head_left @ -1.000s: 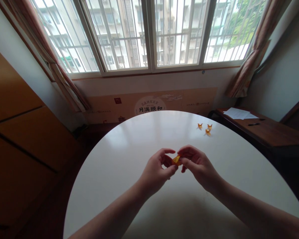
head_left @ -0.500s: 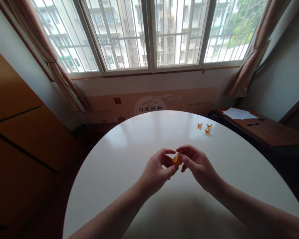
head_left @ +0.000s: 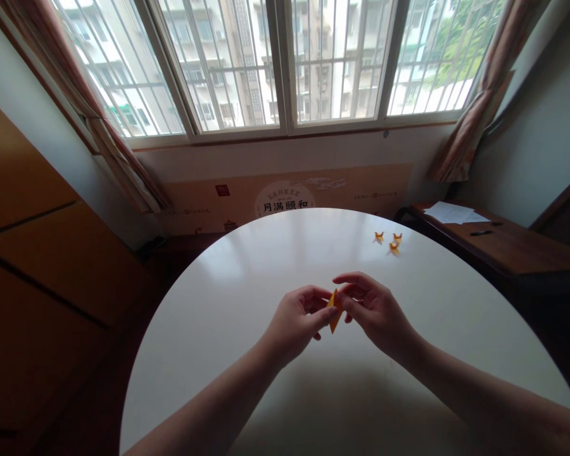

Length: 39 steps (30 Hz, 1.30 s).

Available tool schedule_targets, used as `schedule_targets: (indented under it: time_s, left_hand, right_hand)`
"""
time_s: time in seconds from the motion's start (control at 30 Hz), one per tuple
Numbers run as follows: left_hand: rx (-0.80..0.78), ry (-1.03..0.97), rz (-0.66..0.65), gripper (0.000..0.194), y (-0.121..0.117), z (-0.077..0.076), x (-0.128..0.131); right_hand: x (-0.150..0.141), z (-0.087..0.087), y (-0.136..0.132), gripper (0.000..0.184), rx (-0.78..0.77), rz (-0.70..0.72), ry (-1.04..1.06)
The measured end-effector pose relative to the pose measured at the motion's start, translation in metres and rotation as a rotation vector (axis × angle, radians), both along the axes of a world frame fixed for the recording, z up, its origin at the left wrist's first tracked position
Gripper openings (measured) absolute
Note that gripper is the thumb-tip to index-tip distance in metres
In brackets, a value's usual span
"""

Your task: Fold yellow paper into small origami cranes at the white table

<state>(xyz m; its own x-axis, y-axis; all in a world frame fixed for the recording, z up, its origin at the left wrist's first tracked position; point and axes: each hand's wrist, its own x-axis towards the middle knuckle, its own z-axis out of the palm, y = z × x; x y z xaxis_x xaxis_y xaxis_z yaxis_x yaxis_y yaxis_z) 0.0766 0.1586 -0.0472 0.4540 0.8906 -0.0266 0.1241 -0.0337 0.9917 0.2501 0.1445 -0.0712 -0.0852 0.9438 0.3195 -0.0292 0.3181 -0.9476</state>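
Note:
A small folded piece of orange paper (head_left: 333,322) is held between both hands above the white table, its pointed ends up and down. My left hand (head_left: 300,320) pinches it from the left, thumb on the near face. From the other side my right hand (head_left: 373,311) grips its right edge between thumb and fingers, with the index finger lifted off. Part of the paper is hidden behind the fingertips. Farther off on the table stand three small orange origami birds (head_left: 394,248), close together.
The white round-edged table (head_left: 209,354) fills the middle. Right of it, a dark wooden bench (head_left: 513,250) carries white paper sheets (head_left: 456,213) and a dark pen-like object (head_left: 481,233). A printed panel (head_left: 194,196) and barred windows lie beyond; wooden cabinets (head_left: 33,278) stand at left.
The folded paper has turned from a wide facet to a narrow upright diamond. My left fingers have closed in on it. The view has shifted slightly.

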Motion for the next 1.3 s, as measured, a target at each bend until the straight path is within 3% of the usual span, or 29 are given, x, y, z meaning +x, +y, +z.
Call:
schedule_targets:
  time_s: [0.5, 1.3]
  left_hand:
    - [-0.136, -0.110, 0.191, 0.028, 0.0030, 0.0034, -0.0001]
    - [-0.100, -0.139, 0.133, 0.023, 0.0054, 0.0057, -0.0001]
  right_hand:
    - [-0.0049, 0.0007, -0.0020, 0.029, -0.175, 0.151, 0.071]
    - [-0.0002, 0.0029, -0.0057, 0.011, -0.112, 0.159, 0.036]
